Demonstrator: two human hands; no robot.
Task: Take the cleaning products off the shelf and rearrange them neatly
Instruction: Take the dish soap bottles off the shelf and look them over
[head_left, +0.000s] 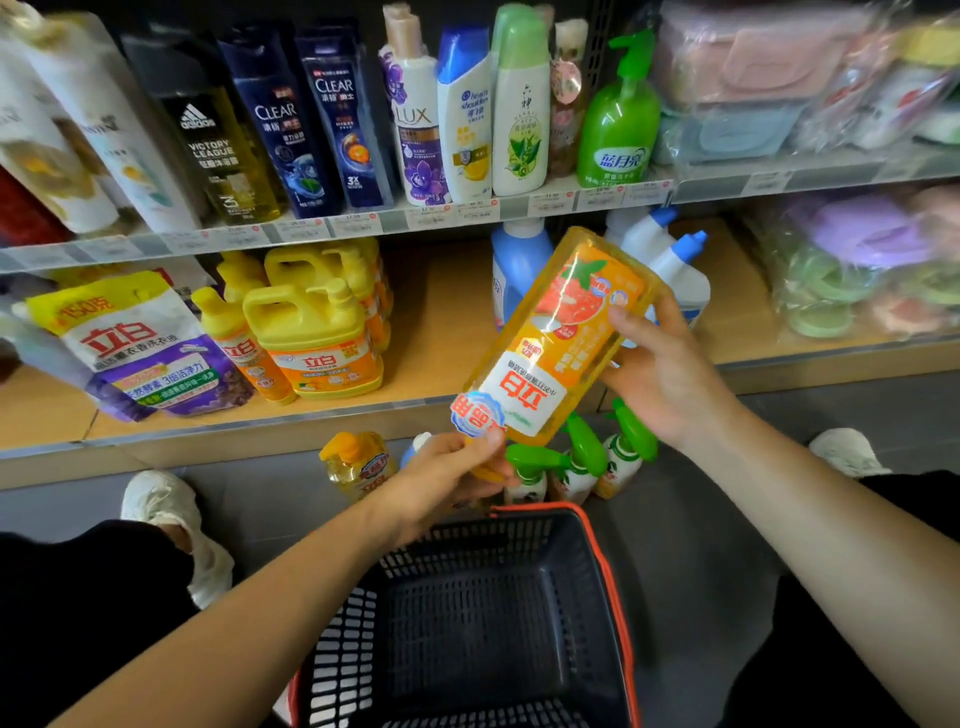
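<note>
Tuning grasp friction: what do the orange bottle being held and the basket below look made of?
The orange bottle looks like clear glossy plastic: liquid tint shows through, glare on its label film. The basket seems dark matte rigid plastic, probably moulded, given slotted grid walls; orange-red rim.

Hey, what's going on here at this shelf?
A person crouched at a store shelf holds an orange detergent bottle in both hands, tilted with its label upside down. The left hand grips its lower end and the right hand holds its side. Green spray bottles and a pump bottle stand on the floor below it. Yellow jugs are on the shelf, and a basket sits in front of the person.
</note>
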